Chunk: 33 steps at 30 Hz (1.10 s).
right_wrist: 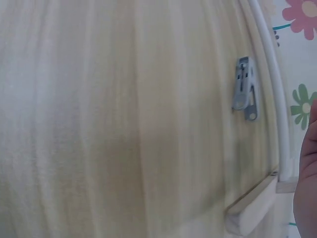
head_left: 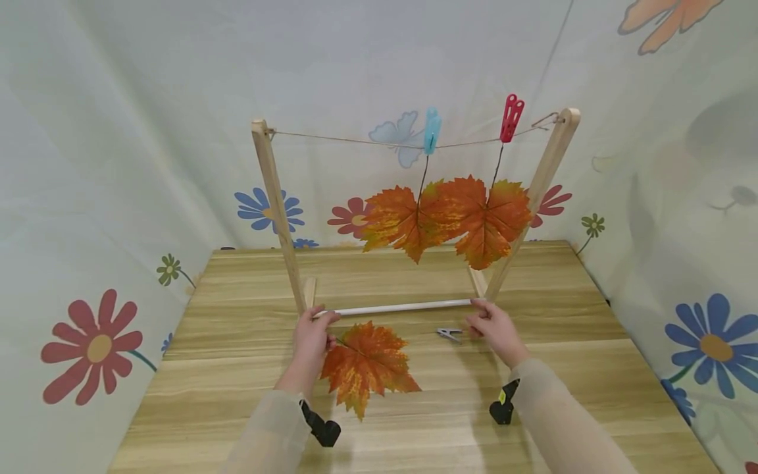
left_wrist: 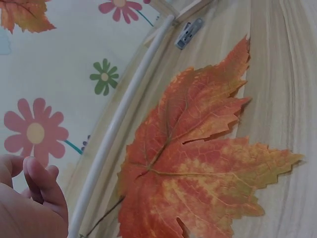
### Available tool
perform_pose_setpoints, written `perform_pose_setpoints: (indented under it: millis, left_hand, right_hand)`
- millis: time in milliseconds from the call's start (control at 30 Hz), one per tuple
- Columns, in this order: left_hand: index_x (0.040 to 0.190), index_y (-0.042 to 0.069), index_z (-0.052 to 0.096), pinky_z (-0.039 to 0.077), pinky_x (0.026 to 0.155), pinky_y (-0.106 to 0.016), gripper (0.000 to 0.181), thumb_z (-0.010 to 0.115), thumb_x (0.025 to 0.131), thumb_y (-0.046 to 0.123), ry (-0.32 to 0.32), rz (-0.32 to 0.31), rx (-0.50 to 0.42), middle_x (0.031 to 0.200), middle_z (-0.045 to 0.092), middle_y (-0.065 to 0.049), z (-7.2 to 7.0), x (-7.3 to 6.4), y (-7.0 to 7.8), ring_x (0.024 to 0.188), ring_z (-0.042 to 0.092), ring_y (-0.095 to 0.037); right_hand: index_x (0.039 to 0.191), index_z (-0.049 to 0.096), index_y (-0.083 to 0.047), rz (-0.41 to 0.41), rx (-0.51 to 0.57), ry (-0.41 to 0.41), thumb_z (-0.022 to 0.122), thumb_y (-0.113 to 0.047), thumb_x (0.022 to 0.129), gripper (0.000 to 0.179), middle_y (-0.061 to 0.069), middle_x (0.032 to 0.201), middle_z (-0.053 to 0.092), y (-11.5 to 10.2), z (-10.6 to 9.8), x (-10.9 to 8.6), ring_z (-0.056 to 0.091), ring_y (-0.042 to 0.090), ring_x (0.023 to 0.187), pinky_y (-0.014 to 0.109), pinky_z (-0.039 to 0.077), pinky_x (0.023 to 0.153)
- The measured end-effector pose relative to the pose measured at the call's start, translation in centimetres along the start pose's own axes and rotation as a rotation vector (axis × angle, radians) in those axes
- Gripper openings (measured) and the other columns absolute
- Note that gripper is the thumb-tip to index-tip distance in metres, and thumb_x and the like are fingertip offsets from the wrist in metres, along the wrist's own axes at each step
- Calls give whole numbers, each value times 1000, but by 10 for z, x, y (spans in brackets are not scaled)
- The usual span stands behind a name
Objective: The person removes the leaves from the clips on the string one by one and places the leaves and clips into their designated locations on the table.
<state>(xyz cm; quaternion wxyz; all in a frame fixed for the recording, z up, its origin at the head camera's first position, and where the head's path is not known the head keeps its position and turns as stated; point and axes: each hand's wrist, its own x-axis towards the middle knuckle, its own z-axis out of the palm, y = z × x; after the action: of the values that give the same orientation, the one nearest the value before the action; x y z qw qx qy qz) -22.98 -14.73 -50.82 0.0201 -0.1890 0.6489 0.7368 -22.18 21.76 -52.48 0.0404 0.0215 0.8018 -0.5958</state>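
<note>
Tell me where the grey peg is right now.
In the head view, the grey peg lies on the table right of centre, just left of the right hand, nearer the camera than the white rod.

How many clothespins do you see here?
3: a blue clothespin and a red clothespin on the string, and a gray clothespin on the table near the right hand.

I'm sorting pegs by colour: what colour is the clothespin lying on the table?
Grey; the clothespin shows best in the right wrist view.
</note>
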Motion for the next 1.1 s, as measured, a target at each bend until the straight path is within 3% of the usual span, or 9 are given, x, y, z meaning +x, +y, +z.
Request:
perform_pose_setpoints:
  millis: [100,267,367,500,700,1100]
  left_hand:
    - [135,6,40,42,41,-21,50,60,90,18,-12,7,-1,106,66,-14,3,-1,5,39,44,-6]
    - [134,8,41,42,40,-21,52,61,87,16,-26,0,-30,103,67,-12,9,-3,11,39,44,-8]
    - [132,10,43,40,39,-21,50,62,87,15,-28,7,-39,103,67,-11,12,-4,15,38,43,-7]
    - [131,10,44,38,39,-20,48,61,87,16,-46,33,-50,105,66,-13,13,-3,21,38,43,-7]
    - [132,13,42,39,41,-20,45,58,91,22,-87,34,-24,110,65,-13,15,-1,30,40,43,-7]
    - [133,15,42,40,40,-20,41,55,95,25,-129,93,-10,111,65,-12,22,-5,57,40,43,-7]
  right_hand:
    - [135,43,3,-15,14,-6,60,-13,92,49,25,98,56,-7,-1,1,59,36,82,47,51,73]
    - [136,42,4,-44,3,-13,60,-14,92,50,12,93,59,-16,-2,2,61,19,75,41,53,70]
    - [137,43,2,-60,-19,-22,61,-18,92,51,11,93,59,-21,-4,4,60,14,73,39,53,69]
    - [138,42,-1,-75,-44,-36,61,-23,92,54,12,95,58,-26,-6,5,61,17,76,40,53,70]
    - [138,43,-5,-88,-47,-39,62,-24,92,54,12,96,58,-37,-8,4,61,18,76,30,52,65]
    - [138,42,-3,-147,-52,-85,57,-16,95,48,15,100,58,-65,-7,3,60,18,75,28,50,65]
